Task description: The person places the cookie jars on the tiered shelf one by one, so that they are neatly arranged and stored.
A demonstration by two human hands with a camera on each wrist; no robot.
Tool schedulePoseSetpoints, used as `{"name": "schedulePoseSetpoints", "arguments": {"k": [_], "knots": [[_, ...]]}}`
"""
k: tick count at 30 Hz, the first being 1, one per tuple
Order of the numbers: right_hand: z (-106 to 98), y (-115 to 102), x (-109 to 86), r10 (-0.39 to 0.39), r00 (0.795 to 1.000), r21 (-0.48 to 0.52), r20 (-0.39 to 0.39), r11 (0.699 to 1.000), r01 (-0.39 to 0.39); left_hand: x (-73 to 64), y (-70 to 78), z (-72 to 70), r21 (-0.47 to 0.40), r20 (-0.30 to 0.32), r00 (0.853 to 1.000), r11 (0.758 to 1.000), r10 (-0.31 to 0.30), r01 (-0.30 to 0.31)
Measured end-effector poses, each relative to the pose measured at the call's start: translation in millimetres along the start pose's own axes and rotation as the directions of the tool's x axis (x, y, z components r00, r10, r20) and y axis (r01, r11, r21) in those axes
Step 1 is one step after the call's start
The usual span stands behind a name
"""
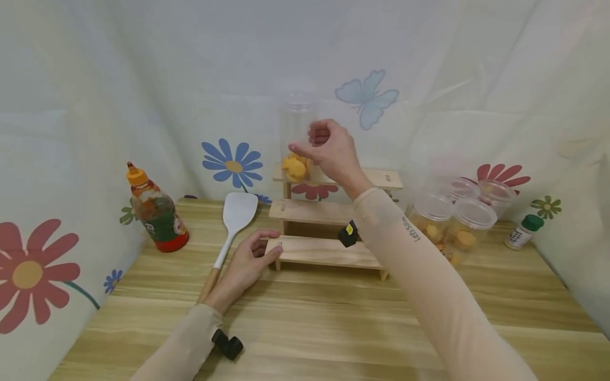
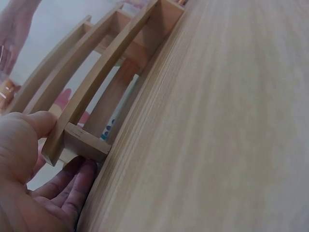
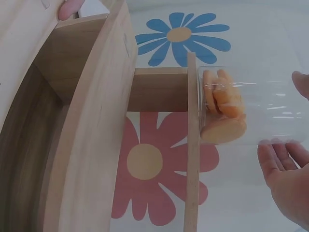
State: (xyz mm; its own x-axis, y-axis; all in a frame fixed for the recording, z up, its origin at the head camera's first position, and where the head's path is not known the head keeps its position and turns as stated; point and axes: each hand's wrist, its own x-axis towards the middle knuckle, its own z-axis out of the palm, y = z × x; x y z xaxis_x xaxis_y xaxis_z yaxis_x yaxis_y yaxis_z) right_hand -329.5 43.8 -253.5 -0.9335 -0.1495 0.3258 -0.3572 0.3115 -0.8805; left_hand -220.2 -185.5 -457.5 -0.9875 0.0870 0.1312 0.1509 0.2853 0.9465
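Left hand [image 1: 245, 266] grips the wooden rack [image 1: 324, 251] at its lowest tier's left end, while the right hand [image 1: 333, 151], thumb and fingers loosely curved apart, is at the clear jar [image 1: 293, 129] upright on the rack's top tier, contact indeterminable

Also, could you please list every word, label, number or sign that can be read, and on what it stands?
"Letsslim": right sleeve, small lettering.
Sauce bottle: label too blurred to read.
Green-capped shaker: print too small.
Yellow sticker at right wrist: mark unreadable.
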Motion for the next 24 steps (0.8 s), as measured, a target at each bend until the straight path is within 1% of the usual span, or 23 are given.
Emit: {"name": "schedulePoseSetpoints", "arguments": {"k": [5,9,15,24], "knots": [[6,3,-0.2,-0.004,1.000,-0.016,-0.010,1.000,0.004,-0.2,0.7,0.5,-0.004,0.000,1.000,1.000,0.002,-0.002],[9,6,-0.7,0.002,1.000,-0.025,-0.007,1.000,-0.003,-0.5,1.0,2.2,-0.014,0.000,1.000,1.000,-0.008,0.008],[12,9,-1.4,0.000,1.000,-0.046,-0.006,0.999,0.000,-2.4,1.5,0.4,-0.012,-0.005,1.000,1.000,0.004,-0.004],[9,10,-5.0,0.021,1.000,-0.082,0.007,0.996,-0.020,-2.6,1.4,1.9,-0.004,-0.002,1.000,1.000,-0.018,0.018]]}}
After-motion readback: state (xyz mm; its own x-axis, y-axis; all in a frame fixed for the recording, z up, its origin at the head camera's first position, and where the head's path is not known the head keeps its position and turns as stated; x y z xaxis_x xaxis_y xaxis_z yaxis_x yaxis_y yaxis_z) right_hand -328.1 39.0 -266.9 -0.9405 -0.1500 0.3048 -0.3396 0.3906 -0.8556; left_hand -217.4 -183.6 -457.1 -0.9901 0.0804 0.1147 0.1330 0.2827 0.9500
